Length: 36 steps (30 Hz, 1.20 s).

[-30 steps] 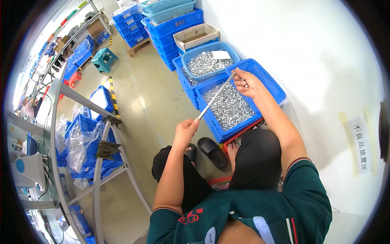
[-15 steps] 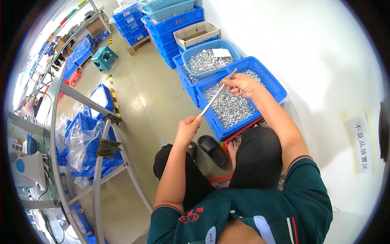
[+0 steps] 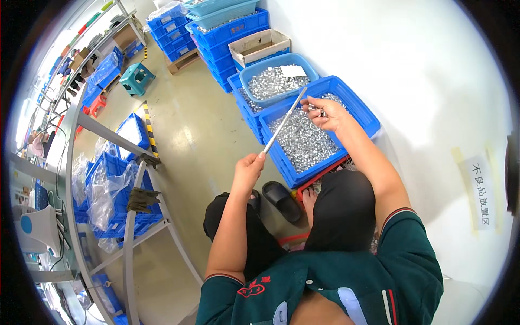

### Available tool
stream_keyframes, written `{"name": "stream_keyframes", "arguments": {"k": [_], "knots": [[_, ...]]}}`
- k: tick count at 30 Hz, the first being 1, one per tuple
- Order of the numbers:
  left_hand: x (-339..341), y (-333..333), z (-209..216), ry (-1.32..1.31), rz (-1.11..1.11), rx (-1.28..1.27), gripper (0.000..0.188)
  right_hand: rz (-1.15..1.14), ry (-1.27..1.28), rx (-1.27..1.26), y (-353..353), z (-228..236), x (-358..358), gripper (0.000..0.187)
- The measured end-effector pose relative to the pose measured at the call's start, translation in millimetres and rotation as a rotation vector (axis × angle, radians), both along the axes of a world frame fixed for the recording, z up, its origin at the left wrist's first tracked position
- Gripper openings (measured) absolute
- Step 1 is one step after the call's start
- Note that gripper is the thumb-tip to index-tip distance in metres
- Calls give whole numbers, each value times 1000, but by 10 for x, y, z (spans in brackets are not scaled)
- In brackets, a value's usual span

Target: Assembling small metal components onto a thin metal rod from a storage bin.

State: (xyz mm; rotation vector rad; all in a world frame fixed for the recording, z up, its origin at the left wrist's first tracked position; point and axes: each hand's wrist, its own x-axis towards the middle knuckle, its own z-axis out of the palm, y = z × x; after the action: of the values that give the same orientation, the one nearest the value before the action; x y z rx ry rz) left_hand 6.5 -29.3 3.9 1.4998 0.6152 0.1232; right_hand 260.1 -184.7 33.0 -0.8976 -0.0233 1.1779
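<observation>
A slim silvery rod [image 3: 284, 124] slants up and away from my left hand [image 3: 250, 172], whose closed fingers grip its near end. Just right of the rod's far end is my right hand [image 3: 329, 115], with its fingers curled. Small shiny metal parts show between those fingers; the thumb and index fingertips sit close to the rod, apart from it as far as I can see. Below both hands stands a blue plastic crate [image 3: 367, 116], filled with many loose small metal parts [image 3: 306, 143].
Behind the crate, a light blue basket [image 3: 311, 62] holds more metal parts and a white card. Stacked blue crates [image 3: 216, 54] and an open carton [image 3: 260, 46] stand farther back. A metal frame [image 3: 130, 238] is at left, with a green stool [image 3: 137, 79] beyond. A white wall borders the right.
My right hand has let go of the rod's upper part and shifted slightly right. The rod has tilted a little steeper, and metal parts now show in my right fingers.
</observation>
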Motion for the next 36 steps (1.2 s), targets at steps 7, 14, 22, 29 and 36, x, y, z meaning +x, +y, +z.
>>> {"name": "stream_keyframes", "arguments": {"k": [7,14,22,29,36], "knots": [[-23,21,2,22,12,-39,36,-212,128,-131,61,-134,51,24],[-31,25,27,-4,-3,-31,35,-129,12,-56,37,-100,60,13],[-69,32,45,36,-43,8,35,-173,27,174,-36,8,27,18],[-59,9,-9,31,-40,60,36,-116,60,205,-4,66,-24,19],[-71,-1,55,63,-29,54,35,-22,49,150,8,118,-20,21]]}}
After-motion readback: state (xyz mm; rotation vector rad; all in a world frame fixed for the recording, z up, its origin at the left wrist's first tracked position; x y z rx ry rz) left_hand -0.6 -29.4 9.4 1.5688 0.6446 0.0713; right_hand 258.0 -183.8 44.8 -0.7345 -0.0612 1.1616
